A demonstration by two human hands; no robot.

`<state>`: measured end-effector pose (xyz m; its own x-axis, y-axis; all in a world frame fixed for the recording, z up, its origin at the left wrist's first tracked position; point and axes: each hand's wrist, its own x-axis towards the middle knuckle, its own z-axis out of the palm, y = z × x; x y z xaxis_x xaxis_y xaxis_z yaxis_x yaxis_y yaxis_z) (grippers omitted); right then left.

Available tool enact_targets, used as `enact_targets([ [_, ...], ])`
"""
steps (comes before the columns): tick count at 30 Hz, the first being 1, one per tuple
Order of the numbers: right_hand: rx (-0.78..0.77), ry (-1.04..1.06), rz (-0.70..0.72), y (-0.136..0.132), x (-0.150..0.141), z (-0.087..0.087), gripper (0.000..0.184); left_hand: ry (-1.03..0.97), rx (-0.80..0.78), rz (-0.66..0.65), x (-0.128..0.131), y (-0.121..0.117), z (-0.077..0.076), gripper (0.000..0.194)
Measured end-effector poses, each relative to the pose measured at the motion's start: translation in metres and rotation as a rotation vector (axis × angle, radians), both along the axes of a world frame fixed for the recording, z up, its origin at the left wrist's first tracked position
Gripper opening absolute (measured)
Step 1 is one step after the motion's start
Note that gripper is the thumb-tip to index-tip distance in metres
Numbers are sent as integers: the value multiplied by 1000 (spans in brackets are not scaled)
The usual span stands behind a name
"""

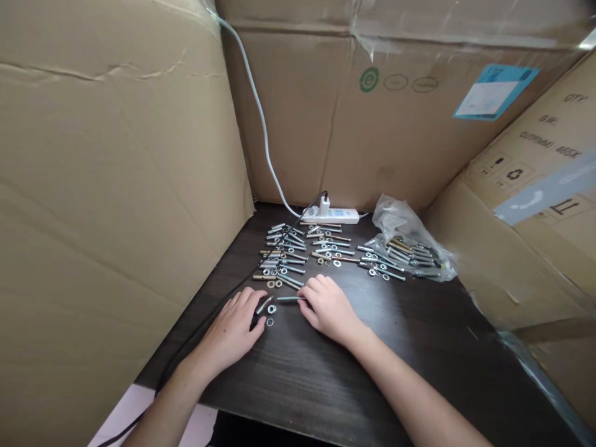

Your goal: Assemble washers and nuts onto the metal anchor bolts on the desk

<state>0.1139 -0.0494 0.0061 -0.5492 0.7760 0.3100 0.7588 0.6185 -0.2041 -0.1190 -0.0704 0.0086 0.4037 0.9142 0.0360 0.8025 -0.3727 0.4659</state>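
Note:
My left hand (236,324) rests on the dark table, its fingers and thumb closed at a short metal sleeve (264,305). A long thin bolt (287,299) points left out of my right hand (327,307), whose fingers pinch its other end. Between the hands lie a nut (272,309) and, nearer to me, a thin ring washer (270,322). Just beyond, two flat washers (274,284) lie beside another sleeve (264,277). Rows of bolts, sleeves and washers (291,262) spread over the table behind.
A clear plastic bag (400,217) with several bolts sits at the back right. Behind the rows is a white power strip (336,216) with a plugged-in charger (325,203). A black cable (218,305) crosses the table's left side. Large cardboard boxes (298,112) wall in three sides.

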Motion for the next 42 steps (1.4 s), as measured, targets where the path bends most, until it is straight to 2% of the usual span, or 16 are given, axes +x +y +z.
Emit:
enact_targets([
  [3,1,78,-41,-2,27,3,14,-31,-40,-70,1,1,5,43],
  [7,18,192,-128,0,71,-2,13,-20,-123,-130,4,3,13,33],
  [10,31,285,-203,2,92,-6,12,11,-153,-142,7,3,19,29],
  [16,8,353,-219,4,96,-6,12,4,-196,-130,8,2,25,25],
  [24,-36,362,-229,4,98,-8,12,-10,-240,-129,16,7,19,16],
  [28,-48,375,-233,4,99,-7,11,-27,-209,-155,39,6,17,16],
  [34,-44,412,-266,10,106,-12,10,-36,-111,-242,91,8,12,16],
  [37,-52,453,-304,16,113,-17,8,14,-61,-274,118,13,9,10],
  [42,-66,514,-364,21,120,-21,10,67,4,-316,153,29,4,12],
])
